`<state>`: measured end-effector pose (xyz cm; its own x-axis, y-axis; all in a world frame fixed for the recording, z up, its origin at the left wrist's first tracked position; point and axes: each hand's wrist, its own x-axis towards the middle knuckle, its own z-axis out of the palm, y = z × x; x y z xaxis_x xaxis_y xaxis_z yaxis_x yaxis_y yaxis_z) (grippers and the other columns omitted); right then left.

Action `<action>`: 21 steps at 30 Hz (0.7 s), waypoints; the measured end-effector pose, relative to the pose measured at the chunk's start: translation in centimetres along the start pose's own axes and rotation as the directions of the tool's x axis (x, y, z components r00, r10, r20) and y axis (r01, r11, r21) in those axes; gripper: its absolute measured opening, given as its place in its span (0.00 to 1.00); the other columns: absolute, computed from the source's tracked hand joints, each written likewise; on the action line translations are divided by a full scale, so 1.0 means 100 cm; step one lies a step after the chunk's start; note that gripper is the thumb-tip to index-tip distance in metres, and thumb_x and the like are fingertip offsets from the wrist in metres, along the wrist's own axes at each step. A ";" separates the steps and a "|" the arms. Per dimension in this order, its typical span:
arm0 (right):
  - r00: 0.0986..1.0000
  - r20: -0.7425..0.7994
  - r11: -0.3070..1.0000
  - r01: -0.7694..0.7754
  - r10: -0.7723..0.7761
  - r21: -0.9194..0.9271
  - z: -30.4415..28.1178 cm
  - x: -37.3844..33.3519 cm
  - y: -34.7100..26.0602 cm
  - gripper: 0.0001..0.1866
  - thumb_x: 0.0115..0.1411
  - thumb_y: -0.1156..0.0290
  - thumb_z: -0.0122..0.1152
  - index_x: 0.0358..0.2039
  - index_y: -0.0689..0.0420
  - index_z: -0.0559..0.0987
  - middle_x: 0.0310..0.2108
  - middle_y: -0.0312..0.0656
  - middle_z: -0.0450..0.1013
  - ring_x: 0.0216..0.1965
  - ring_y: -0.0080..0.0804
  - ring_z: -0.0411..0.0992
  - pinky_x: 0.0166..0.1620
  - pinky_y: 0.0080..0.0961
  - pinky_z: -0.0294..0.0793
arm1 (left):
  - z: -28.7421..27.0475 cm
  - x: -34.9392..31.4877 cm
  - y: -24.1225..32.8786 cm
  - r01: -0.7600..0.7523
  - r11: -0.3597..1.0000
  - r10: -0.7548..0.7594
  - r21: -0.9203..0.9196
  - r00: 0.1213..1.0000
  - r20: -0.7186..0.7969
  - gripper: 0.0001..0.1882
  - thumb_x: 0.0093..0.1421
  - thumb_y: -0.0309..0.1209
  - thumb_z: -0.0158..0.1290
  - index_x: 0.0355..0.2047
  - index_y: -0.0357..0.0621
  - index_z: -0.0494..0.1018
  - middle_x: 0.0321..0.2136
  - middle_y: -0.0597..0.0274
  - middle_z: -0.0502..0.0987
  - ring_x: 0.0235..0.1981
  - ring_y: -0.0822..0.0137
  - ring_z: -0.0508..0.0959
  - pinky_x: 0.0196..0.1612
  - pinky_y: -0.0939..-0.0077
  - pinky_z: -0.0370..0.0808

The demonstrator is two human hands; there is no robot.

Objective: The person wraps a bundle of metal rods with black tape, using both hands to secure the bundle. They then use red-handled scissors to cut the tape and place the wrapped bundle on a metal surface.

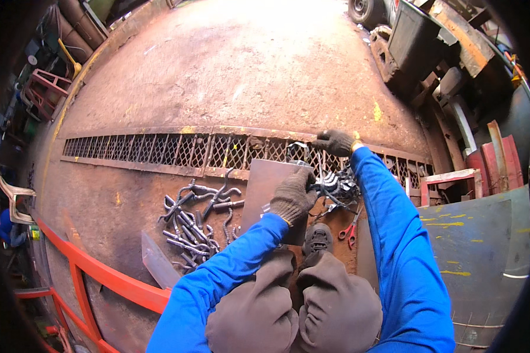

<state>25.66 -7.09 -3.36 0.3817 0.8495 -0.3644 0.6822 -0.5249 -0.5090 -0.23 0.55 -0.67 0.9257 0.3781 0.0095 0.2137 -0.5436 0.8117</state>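
Observation:
My left hand (294,193), in a dark knitted glove, is over the upper right part of a flat grey metal plate (258,191). Its fingers are curled, and what they grip is hidden. Beyond it, my right hand (334,143), gloved too, reaches over the floor grating with fingers bent together; their grip is too small to make out. A thin shiny metal strip (294,149) shows between the two hands. Under my right forearm lies a heap of bent silvery metal pieces (339,185). Left of the plate is a loose pile of twisted, ribbed metal rods (195,229).
Red-handled scissors or snips (348,234) lie by my right shoe (318,238). A long rusty grating (176,150) crosses the floor ahead. An orange-red metal frame (112,272) stands at left, with a loose sheet piece (158,259) beside it. Large metal sheets (477,235) and scrap fill the right.

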 end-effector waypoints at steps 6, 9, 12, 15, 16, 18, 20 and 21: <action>0.981 -0.098 0.816 -0.082 0.167 0.572 0.137 -0.035 0.050 0.15 0.66 0.61 0.60 0.49 0.53 0.81 0.41 0.46 0.80 0.42 0.41 0.78 0.49 0.34 0.76 | 0.000 -0.003 0.003 -0.021 0.999 0.019 0.034 0.998 0.058 0.18 0.50 0.30 0.63 0.41 0.41 0.74 0.38 0.44 0.78 0.41 0.44 0.80 0.45 0.54 0.77; 0.717 -0.658 0.934 0.353 -0.228 0.061 0.211 -0.073 0.056 0.17 0.63 0.63 0.61 0.51 0.54 0.79 0.42 0.47 0.80 0.42 0.41 0.79 0.46 0.38 0.77 | 0.002 0.000 0.006 -0.003 0.999 -0.001 0.046 0.995 0.095 0.24 0.50 0.33 0.64 0.48 0.45 0.74 0.43 0.45 0.77 0.47 0.45 0.78 0.52 0.53 0.75; 0.825 -0.545 0.964 0.002 -0.153 -0.267 0.263 -0.104 0.046 0.20 0.62 0.68 0.55 0.55 0.57 0.74 0.39 0.52 0.78 0.44 0.46 0.76 0.45 0.42 0.75 | -0.001 0.000 0.024 -0.205 0.956 0.195 0.212 0.979 0.065 0.30 0.48 0.37 0.65 0.54 0.48 0.73 0.50 0.46 0.74 0.55 0.44 0.72 0.57 0.51 0.72; 0.822 -0.564 0.961 -0.087 -0.080 -0.263 0.265 -0.141 0.000 0.20 0.59 0.69 0.54 0.52 0.59 0.74 0.36 0.53 0.76 0.39 0.49 0.76 0.42 0.44 0.75 | 0.002 -0.001 0.016 -0.093 0.931 0.020 0.353 0.979 0.203 0.38 0.44 0.39 0.68 0.59 0.57 0.71 0.54 0.49 0.72 0.58 0.42 0.68 0.60 0.48 0.69; 0.782 -0.612 0.932 -0.124 -0.118 -0.339 0.258 -0.151 -0.013 0.20 0.58 0.70 0.54 0.52 0.60 0.74 0.36 0.53 0.76 0.38 0.49 0.75 0.41 0.45 0.75 | 0.006 0.004 0.015 -0.086 0.909 -0.005 0.408 0.976 0.216 0.39 0.44 0.39 0.68 0.60 0.59 0.71 0.54 0.49 0.72 0.58 0.42 0.68 0.60 0.47 0.69; 0.830 -0.557 0.989 -0.051 -0.036 -0.140 0.236 -0.162 -0.047 0.16 0.60 0.73 0.51 0.48 0.61 0.74 0.34 0.54 0.76 0.32 0.52 0.76 0.36 0.48 0.75 | 0.013 0.011 0.017 -0.076 0.847 -0.061 0.526 0.969 0.238 0.40 0.41 0.36 0.68 0.59 0.60 0.71 0.54 0.51 0.72 0.58 0.43 0.68 0.58 0.44 0.70; 0.766 -0.636 0.971 -0.063 -0.100 -0.229 0.228 -0.164 -0.057 0.13 0.62 0.73 0.50 0.46 0.59 0.75 0.29 0.54 0.77 0.30 0.54 0.77 0.34 0.48 0.76 | 0.029 0.025 0.039 -0.104 0.770 -0.098 0.630 0.956 0.277 0.37 0.42 0.34 0.68 0.56 0.57 0.72 0.55 0.52 0.71 0.58 0.44 0.68 0.57 0.43 0.70; 0.807 -0.587 0.977 -0.070 -0.064 -0.203 0.221 -0.164 -0.057 0.14 0.62 0.73 0.50 0.48 0.59 0.74 0.31 0.54 0.77 0.31 0.53 0.77 0.35 0.48 0.76 | 0.034 0.027 0.038 -0.213 0.719 0.031 0.661 0.961 0.275 0.29 0.44 0.32 0.66 0.50 0.51 0.74 0.52 0.51 0.74 0.57 0.44 0.70 0.56 0.46 0.71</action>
<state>1.73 -19.25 -11.72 0.6306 0.7510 0.1961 0.7659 -0.5612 -0.3137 4.14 -3.08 0.50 0.9820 0.1401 -0.1266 0.1632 -0.9671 0.1954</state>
